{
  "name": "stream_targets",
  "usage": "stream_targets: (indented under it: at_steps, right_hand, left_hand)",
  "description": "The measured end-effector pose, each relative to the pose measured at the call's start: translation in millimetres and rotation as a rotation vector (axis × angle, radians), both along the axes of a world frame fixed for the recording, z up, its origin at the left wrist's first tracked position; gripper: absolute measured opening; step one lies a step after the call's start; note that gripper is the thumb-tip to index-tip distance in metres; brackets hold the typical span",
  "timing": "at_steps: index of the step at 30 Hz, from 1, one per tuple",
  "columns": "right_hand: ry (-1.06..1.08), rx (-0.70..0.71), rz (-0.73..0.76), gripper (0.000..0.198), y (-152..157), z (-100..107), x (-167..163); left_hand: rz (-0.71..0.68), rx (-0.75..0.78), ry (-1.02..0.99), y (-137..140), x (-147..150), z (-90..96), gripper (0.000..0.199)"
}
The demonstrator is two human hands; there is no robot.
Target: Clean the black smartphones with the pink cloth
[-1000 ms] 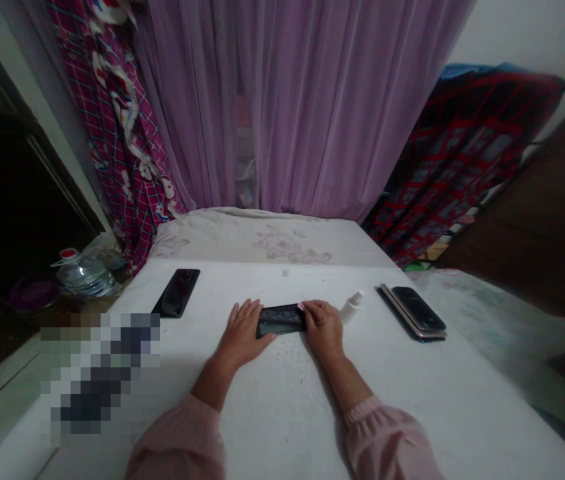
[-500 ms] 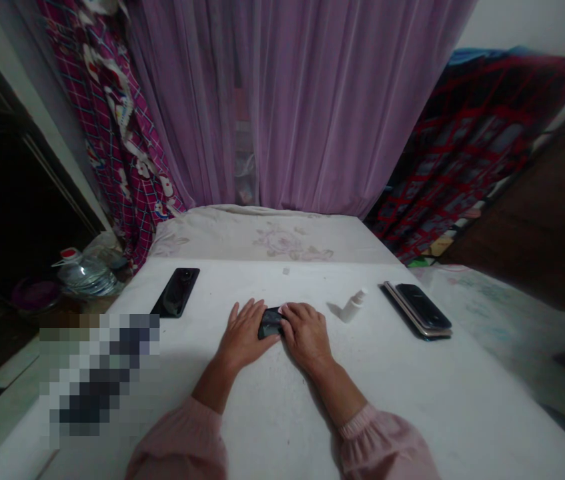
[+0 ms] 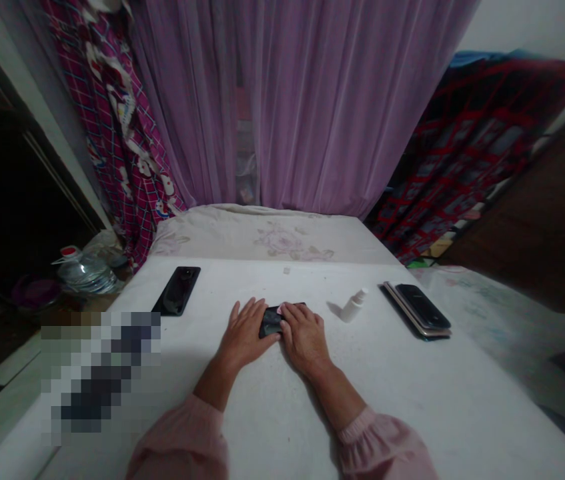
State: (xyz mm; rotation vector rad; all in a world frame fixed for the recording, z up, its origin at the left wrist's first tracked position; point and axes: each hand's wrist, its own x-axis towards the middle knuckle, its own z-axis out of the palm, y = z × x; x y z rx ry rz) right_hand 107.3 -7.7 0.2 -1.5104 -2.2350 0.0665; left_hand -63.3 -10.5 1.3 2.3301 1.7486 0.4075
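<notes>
A dark phone lies flat on the white table cover between my hands. My left hand holds its left end, thumb along the near edge and fingers stretched beyond the far side. On the right part of the phone rests my right hand, fingers bent and pressed down. A small pale pink piece, perhaps cloth, peeks out at its fingertips; most of it is hidden. To the right of that hand stands a small white spray bottle, not touched.
Another dark phone lies at the left. Stacked phones lie at the right edge of the table. A blurred-out patch covers something at the near left. Purple curtains hang behind, and a large water bottle stands lower left.
My right hand has shifted slightly on the phone, so a bit of its far right edge now shows. My left hand keeps its hold.
</notes>
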Motion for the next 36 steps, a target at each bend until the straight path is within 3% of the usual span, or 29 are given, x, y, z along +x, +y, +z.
stream_targets:
  at_steps: [8, 18, 26, 32, 36]
  right_hand:
    - [-0.057, 0.036, -0.147, 0.042, 6.5, -13.9, 23.0]
    - [-0.078, -0.005, 0.082, 0.046, -3.7, -6.4, 8.5]
    - [-0.074, -0.014, -0.084, 0.046, 3.3, -10.1, 19.1]
    - [-0.032, -0.018, 0.162, 0.045, -4.3, 0.4, 5.0]
    - [-0.025, -0.069, 0.143, 0.045, -3.3, 3.0, 3.2]
  left_hand:
    - [-0.005, 0.002, -0.007, 0.0, 0.0, 0.5, 0.062]
    - [-0.009, 0.015, -0.012, 0.3, -0.5, -1.2, 0.063]
    - [0.002, -0.004, 0.007, 0.4, 0.1, 1.8, 0.063]
    - [-0.001, 0.011, 0.012, 0.1, -0.2, 0.0, 0.062]
    - [-0.003, 0.01, 0.01, 0.3, -0.6, -1.2, 0.063]
